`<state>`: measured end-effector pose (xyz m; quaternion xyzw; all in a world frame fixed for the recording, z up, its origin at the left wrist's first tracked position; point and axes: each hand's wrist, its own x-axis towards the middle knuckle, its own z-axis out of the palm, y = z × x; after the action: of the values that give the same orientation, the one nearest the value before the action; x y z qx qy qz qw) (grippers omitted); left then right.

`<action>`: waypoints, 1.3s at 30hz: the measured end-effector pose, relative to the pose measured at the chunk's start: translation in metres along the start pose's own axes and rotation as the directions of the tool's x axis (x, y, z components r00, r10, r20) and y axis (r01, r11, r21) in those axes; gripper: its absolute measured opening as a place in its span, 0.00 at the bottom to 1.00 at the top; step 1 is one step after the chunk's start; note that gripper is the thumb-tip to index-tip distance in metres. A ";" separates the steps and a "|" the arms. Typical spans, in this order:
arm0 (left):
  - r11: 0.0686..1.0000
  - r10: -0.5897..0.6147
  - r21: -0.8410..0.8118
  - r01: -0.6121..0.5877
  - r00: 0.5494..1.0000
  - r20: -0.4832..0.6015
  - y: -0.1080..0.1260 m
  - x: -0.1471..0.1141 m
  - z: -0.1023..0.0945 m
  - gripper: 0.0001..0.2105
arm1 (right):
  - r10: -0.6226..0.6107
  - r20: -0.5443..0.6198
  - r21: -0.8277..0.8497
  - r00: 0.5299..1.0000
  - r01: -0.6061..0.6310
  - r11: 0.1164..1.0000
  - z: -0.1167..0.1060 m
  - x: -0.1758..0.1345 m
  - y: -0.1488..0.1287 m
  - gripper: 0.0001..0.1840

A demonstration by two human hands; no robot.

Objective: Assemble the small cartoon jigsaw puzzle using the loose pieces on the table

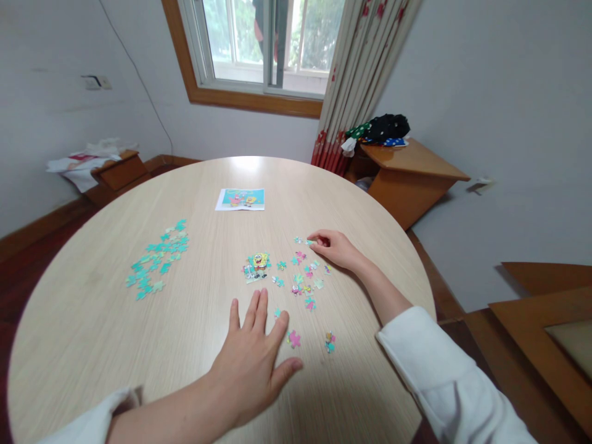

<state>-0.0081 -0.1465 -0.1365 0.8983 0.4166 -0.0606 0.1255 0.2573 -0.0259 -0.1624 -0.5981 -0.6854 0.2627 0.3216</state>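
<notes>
With the left hand (250, 354) spread open over the bench (185, 351), the right hand (337, 248), its grip unclear, should lightly edge-lift the teal puzzle piece (309, 243) at its fingertips, beyond the loose pieces (309, 303).

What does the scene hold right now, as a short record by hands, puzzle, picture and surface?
left hand: palm down, spread, near a bright pink puzzle piece
right hand: bent, at a small teal puzzle piece; firm grip unclear
joined section: shows a yellow square cartoon figure
scattered multicoloured pieces: mostly right of the joined section
loose teal puzzle pieces: clustered at the table's left
rectangular printed paper picture: beyond the joined section
surface: round, pale wood-grain table
</notes>
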 end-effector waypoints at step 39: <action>1.000 -0.002 -0.001 0.002 1.000 0.010 0.001 0.000 -0.004 0.29 | 0.013 0.004 -0.003 1.000 -0.013 1.000 0.000 0.000 -0.001 0.13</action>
<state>-0.0076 -0.1458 -0.1322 0.8976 0.4168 -0.0649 0.1281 0.2564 -0.0262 -0.1616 -0.6025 -0.6826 0.2649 0.3177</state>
